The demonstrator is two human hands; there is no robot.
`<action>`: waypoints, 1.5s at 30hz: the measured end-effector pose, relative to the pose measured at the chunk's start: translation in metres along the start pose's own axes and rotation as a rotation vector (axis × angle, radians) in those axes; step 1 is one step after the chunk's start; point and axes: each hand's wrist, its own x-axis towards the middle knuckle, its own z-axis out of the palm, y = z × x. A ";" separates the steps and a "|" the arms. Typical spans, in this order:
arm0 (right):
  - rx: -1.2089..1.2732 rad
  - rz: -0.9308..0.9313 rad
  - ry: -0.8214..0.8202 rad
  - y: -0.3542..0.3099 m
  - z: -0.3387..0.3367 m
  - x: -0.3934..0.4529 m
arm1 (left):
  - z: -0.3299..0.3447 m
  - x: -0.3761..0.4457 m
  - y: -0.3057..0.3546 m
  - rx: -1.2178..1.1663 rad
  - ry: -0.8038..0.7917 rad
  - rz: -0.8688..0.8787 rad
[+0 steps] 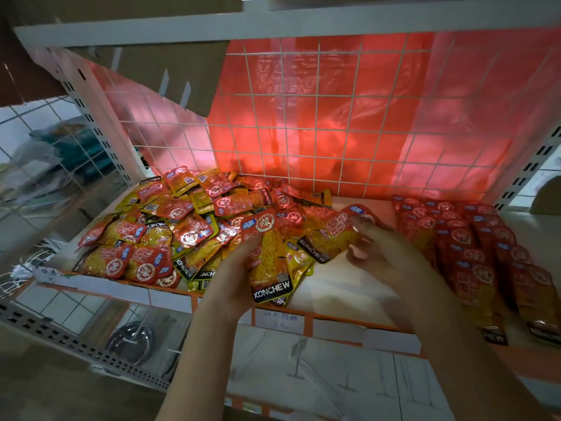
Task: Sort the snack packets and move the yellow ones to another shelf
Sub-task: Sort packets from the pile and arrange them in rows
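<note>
Foil packets, light, limp and slick by the look; best pinched at a flat sealed edge. Left hand [233, 275] grips one packet [268, 262], red-topped, yellow below, over the shelf [349, 287] front. Right hand [391, 253], blurred, holds another [331, 235]. Mixed pile [170, 229] lies left, red rows [473, 247] right.

- Shelf [358, 287]: pale board, orange front edge with white label strips; a handwritten tag at the middle of that edge.
- Back of the shelf: white wire grid [318, 117], red plastic sheet behind it.
- Left half: loose heap of packets [170, 232], red and yellow mixed, overlapping at all angles, "KONCHEW" on black bands.
- Right side: red packets in rows [473, 253], overlapped in order, reaching the front edge.
- Bare board between heap and rows.
</note>
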 end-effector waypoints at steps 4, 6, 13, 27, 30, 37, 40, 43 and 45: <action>0.145 0.208 0.041 0.014 0.004 0.005 | 0.000 0.004 -0.002 -0.016 -0.025 -0.025; 0.213 0.247 0.043 0.020 0.007 0.006 | -0.001 0.005 -0.002 -0.009 -0.027 -0.032; 0.316 0.225 -0.029 0.023 0.014 -0.002 | 0.001 0.010 -0.004 -0.004 -0.015 -0.060; -0.067 0.110 -0.305 0.024 0.010 -0.014 | 0.010 0.017 -0.004 0.043 0.065 -0.009; -0.180 0.064 -0.365 0.022 0.002 -0.016 | 0.011 0.020 -0.004 0.090 0.084 0.013; -0.436 0.006 -0.262 0.017 -0.018 -0.026 | 0.025 0.030 -0.010 0.197 0.129 0.128; -0.565 -0.061 -0.190 0.011 -0.029 -0.032 | 0.032 0.037 -0.013 0.226 0.118 0.148; -0.581 -0.102 -0.155 0.005 -0.042 -0.037 | 0.042 0.043 -0.016 0.256 0.072 0.157; -0.568 -0.105 -0.136 0.000 -0.051 -0.041 | 0.050 0.048 -0.018 0.287 0.050 0.158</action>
